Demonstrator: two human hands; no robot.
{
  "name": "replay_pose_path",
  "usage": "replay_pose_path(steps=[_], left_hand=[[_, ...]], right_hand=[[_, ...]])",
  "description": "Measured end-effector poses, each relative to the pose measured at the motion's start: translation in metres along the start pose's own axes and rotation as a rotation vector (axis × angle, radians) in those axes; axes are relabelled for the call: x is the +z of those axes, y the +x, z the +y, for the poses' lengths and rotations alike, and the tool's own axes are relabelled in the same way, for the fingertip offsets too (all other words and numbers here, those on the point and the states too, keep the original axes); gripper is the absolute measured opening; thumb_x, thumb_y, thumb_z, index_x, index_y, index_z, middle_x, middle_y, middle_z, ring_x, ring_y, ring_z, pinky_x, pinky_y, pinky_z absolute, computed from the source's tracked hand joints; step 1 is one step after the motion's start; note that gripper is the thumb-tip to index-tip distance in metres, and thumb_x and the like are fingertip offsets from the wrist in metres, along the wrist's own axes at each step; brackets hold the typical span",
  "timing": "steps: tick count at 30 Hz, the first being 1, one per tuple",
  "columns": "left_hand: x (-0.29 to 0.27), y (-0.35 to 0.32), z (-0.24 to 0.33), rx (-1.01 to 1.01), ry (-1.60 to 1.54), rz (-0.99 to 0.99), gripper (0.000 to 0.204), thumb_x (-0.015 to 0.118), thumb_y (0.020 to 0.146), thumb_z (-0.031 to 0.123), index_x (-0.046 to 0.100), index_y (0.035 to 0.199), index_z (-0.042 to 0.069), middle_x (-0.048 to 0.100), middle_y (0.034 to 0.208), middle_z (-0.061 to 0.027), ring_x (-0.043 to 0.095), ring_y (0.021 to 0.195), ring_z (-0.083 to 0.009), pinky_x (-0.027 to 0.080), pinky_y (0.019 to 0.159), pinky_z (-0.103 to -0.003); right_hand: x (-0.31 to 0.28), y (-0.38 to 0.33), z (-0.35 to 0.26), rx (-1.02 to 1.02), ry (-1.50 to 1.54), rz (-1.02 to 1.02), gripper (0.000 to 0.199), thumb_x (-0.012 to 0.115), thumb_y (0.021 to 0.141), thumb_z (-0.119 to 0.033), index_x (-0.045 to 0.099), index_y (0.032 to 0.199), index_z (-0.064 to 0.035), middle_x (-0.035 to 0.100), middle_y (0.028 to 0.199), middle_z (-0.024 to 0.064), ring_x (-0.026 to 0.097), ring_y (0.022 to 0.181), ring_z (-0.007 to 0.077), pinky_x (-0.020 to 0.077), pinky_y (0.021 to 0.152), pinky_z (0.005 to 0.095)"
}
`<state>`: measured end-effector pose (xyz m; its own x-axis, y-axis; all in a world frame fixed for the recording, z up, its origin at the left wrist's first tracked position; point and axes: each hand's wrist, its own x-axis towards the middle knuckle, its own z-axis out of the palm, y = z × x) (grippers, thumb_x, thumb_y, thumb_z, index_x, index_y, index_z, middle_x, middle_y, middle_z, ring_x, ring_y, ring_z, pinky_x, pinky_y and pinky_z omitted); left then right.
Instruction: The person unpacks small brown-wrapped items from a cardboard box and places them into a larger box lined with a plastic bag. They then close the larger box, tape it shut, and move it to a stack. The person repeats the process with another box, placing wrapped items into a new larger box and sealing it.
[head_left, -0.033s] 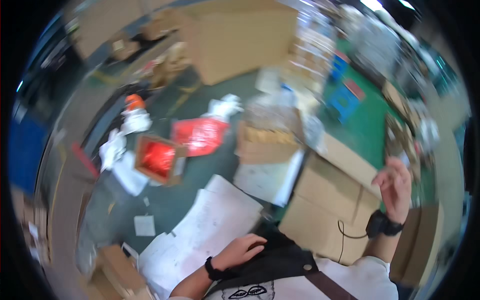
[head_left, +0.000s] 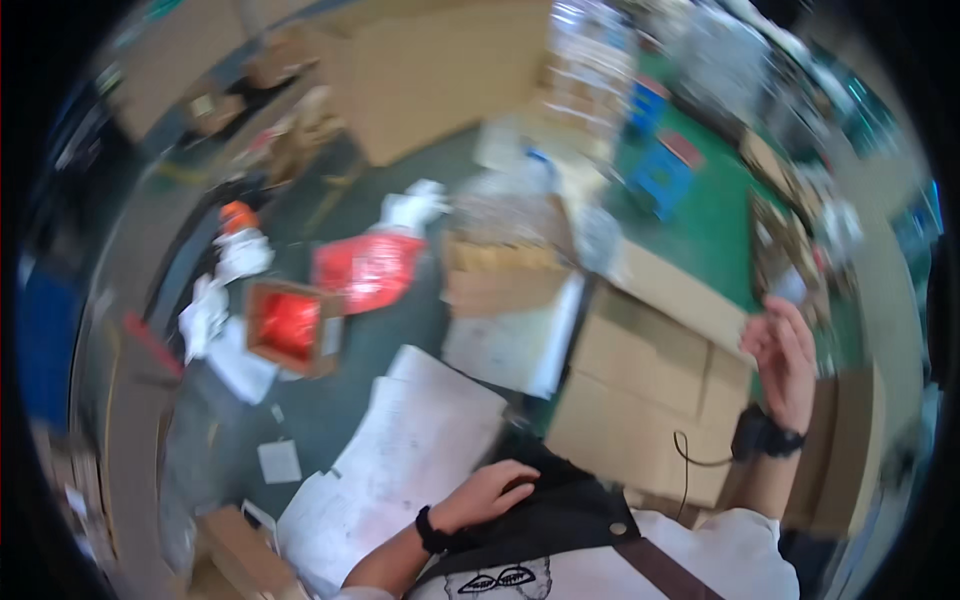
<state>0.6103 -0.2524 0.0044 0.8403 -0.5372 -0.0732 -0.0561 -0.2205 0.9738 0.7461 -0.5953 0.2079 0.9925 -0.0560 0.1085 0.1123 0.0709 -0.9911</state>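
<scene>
My left hand [head_left: 492, 493] lies against the black apron [head_left: 545, 500] on my front, thumb apart from the loosely bent fingers, with nothing seen in it. A black band circles that wrist. Raised at the right, my right hand [head_left: 785, 365] has its fingers slightly curled and apart, and it appears to hold nothing. A black device [head_left: 760, 436] with a thin cable is strapped to its wrist. Below and left of this hand is a large flat cardboard piece [head_left: 640, 400]. White printed sheets [head_left: 400, 440] spread out beside my left hand.
An open carton [head_left: 256, 325] with red wrapping inside stands left, beside a red plastic bag [head_left: 370, 270]. Another open box [head_left: 500, 280] holds tan contents under clear plastic. A big carton [head_left: 430, 80] stands at the far side. Blue stools [head_left: 665, 180] sit on green floor.
The whole scene has shifted slightly left in the view as my head turns. Both hands keep nearly the same pose, the right one a little higher in the picture.
</scene>
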Motion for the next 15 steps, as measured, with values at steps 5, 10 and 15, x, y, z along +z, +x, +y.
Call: replay_pose_path(steps=[5, 10, 15], left_hand=[[0.123, 0.112, -0.043, -0.031, 0.009, -0.196, 0.032, 0.059, 0.091, 0.025, 0.059, 0.114, 0.002, 0.062, 0.098, -0.0146, 0.062, 0.084, -0.0257, 0.050, 0.078, -0.035], [0.219, 0.178, -0.128, -0.350, 0.135, -0.224, 0.031, 0.060, 0.088, 0.024, 0.061, 0.107, 0.000, 0.065, 0.099, -0.0205, 0.064, 0.091, -0.0329, 0.050, 0.082, -0.039], [0.222, 0.178, -0.181, -0.613, 0.261, -0.087, 0.058, 0.067, 0.083, 0.032, 0.049, 0.123, -0.006, 0.061, 0.116, -0.0216, 0.058, 0.113, -0.0308, 0.045, 0.096, -0.037]], right_hand=[[-0.215, -0.114, 0.150, 0.604, -0.736, -0.074, 0.015, 0.061, 0.089, -0.017, 0.066, 0.089, -0.0023, 0.064, 0.074, 0.0032, 0.060, 0.065, 0.0116, 0.0499, 0.059, 0.0278], [-0.335, -0.236, 0.327, 1.025, -0.945, -0.395, 0.031, 0.072, 0.071, -0.020, 0.070, 0.099, -0.0059, 0.071, 0.094, 0.0116, 0.068, 0.087, 0.0238, 0.0528, 0.080, 0.0332], [-0.316, -0.216, 0.417, 0.976, -1.072, -0.348, 0.042, 0.070, 0.070, -0.030, 0.061, 0.106, -0.0087, 0.065, 0.106, 0.0180, 0.062, 0.101, 0.0338, 0.0500, 0.088, 0.0406]])
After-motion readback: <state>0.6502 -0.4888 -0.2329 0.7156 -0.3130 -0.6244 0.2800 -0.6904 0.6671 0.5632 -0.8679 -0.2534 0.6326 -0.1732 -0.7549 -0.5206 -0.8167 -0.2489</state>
